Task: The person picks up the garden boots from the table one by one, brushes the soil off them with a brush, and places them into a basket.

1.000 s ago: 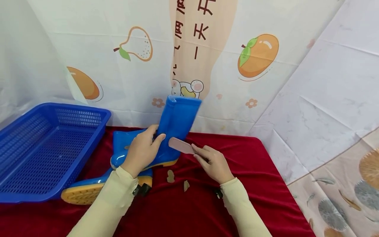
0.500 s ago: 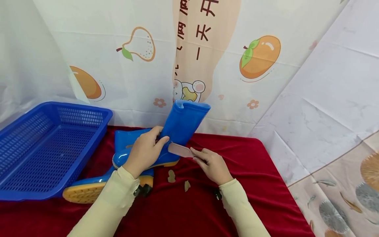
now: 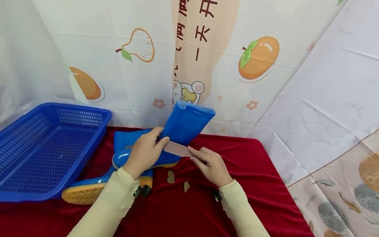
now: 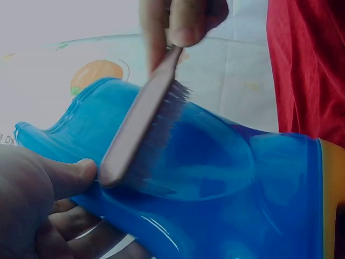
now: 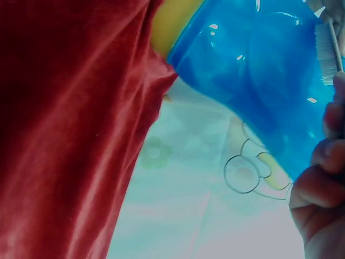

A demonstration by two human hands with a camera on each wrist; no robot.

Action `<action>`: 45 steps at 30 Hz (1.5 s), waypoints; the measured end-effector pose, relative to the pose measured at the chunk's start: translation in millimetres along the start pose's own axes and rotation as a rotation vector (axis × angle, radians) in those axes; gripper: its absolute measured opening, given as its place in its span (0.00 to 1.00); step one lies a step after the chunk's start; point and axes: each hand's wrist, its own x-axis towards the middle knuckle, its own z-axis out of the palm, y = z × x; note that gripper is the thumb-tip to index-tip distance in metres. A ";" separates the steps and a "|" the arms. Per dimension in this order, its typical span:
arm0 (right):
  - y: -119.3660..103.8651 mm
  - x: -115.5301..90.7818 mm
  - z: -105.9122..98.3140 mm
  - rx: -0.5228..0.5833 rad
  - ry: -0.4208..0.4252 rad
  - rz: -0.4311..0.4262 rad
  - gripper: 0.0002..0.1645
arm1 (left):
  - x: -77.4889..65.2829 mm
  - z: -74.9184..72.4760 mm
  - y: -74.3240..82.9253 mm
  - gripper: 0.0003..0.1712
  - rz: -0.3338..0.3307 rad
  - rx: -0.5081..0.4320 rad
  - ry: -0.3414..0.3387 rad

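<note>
A blue rain boot (image 3: 189, 123) with a yellow sole leans to the right over the table. My left hand (image 3: 143, 152) grips it around the ankle, with the thumb (image 4: 81, 171) on the near side and the fingers underneath. In my right hand (image 3: 211, 165) is a brush (image 3: 177, 149) with a flat pinkish-brown back, pinched by its handle. Its bristles (image 4: 161, 137) are against the boot's ankle in the left wrist view, the brush head's end close to my left thumb. A second blue boot (image 3: 84, 193) lies on its side beneath my left forearm, partly hidden.
At the left stands a blue slotted plastic basket (image 3: 102, 131). Two small brown flakes, a larger flake (image 3: 170, 177) and a smaller flake (image 3: 186, 186), lie on the red cloth (image 3: 183, 214). A printed curtain (image 3: 225, 85) hangs behind the table.
The boot's shaft has tipped further to the right, its top now lower. The brush has shifted slightly down and left across the ankle, close to the left thumb. The left hand keeps its grip.
</note>
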 end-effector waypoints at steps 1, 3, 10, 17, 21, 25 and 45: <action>1.2 -0.3 0.0 -0.025 -0.001 0.012 0.27 | 0.2 0.1 0.3 0.20 0.003 -0.002 0.003; 6.6 -3.2 0.7 -0.064 -0.021 0.068 0.26 | 0.6 0.3 -0.1 0.19 0.003 -0.002 0.009; 29.8 -17.1 3.8 -0.093 -0.158 0.344 0.21 | 2.4 -0.9 -5.5 0.23 -0.041 0.015 0.010; 25.8 -12.9 -9.5 0.039 0.136 0.261 0.03 | 3.7 -0.4 -3.7 0.26 -0.039 0.009 0.014; 18.2 -8.4 -13.5 0.089 0.314 0.195 0.06 | 2.9 1.3 -0.6 0.26 -0.036 0.000 0.008; 10.6 -5.7 -13.5 0.046 0.445 0.148 0.08 | 2.6 1.7 -0.6 0.26 -0.038 -0.010 0.009; 9.7 -0.4 -28.8 -0.129 0.334 0.277 0.26 | 5.0 -1.0 -6.7 0.29 -0.049 0.001 0.024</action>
